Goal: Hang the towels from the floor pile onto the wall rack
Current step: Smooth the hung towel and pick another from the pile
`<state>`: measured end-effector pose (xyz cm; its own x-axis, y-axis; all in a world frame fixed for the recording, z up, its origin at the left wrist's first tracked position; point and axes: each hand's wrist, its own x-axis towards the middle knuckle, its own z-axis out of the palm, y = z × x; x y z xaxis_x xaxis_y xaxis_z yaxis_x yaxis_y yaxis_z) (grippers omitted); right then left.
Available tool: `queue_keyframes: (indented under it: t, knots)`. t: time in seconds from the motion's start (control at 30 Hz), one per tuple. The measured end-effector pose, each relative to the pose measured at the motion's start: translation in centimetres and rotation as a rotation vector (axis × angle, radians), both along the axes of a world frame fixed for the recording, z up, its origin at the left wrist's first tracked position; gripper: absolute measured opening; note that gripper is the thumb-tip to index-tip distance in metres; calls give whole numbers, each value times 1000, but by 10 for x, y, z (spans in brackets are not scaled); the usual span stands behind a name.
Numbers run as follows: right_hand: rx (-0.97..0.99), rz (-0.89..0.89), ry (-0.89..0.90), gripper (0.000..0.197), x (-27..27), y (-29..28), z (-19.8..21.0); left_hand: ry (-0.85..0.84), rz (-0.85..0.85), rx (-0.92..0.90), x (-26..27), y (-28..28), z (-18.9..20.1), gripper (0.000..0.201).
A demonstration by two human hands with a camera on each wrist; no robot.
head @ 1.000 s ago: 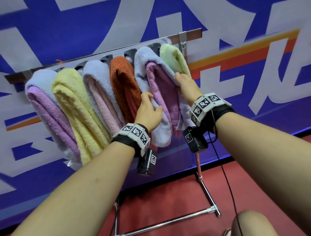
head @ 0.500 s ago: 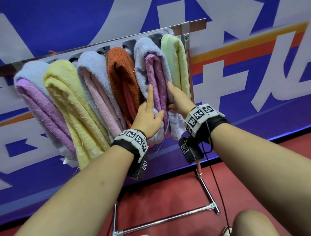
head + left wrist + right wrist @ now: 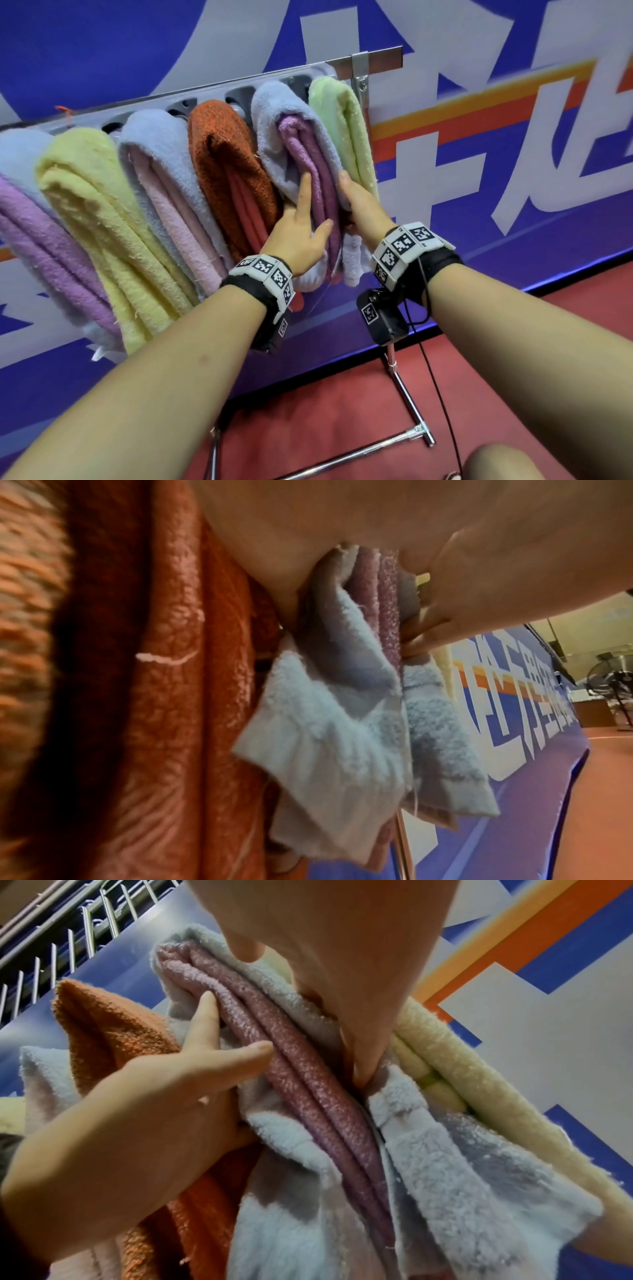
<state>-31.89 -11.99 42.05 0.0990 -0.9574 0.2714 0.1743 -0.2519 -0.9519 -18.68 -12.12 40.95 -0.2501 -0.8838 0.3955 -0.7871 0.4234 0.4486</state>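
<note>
Several folded towels hang side by side on the metal wall rack. Second from the right is the light-blue towel with a purple inner fold, and both hands are on it. My left hand lays its index finger and thumb on the front, with the other fingers tucked behind the left layer. My right hand grips the right side, thumb in front and fingers between it and the green towel. The towel's lower corners hang loose below the hands.
An orange towel, a blue-and-pink one, a yellow one and a lilac one fill the rack to the left. The rack's metal foot stands on red floor. A knee shows at bottom right.
My left index finger has straightened along the towel's front. My right hand has slid down from beside the green towel's top onto the blue towel's right side. The towel now hangs narrower.
</note>
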Motion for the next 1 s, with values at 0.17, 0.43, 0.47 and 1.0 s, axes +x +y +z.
queue_keyframes:
  t: [0.17, 0.43, 0.47, 1.0]
  knots:
    - [-18, -51, 9, 32, -6, -5, -11, -64, -1, 5, -2, 2, -12, 88]
    - [-150, -178, 151, 65, 8, 9, -34, -114, -2, 11, 17, 20, -24, 84]
    - [-122, -160, 143, 65, 9, 11, -36, -114, -7, 20, 18, 20, -26, 85]
    - [111, 46, 257, 70, 6, 18, -75, -260, -16, 193, 31, 27, -65, 87]
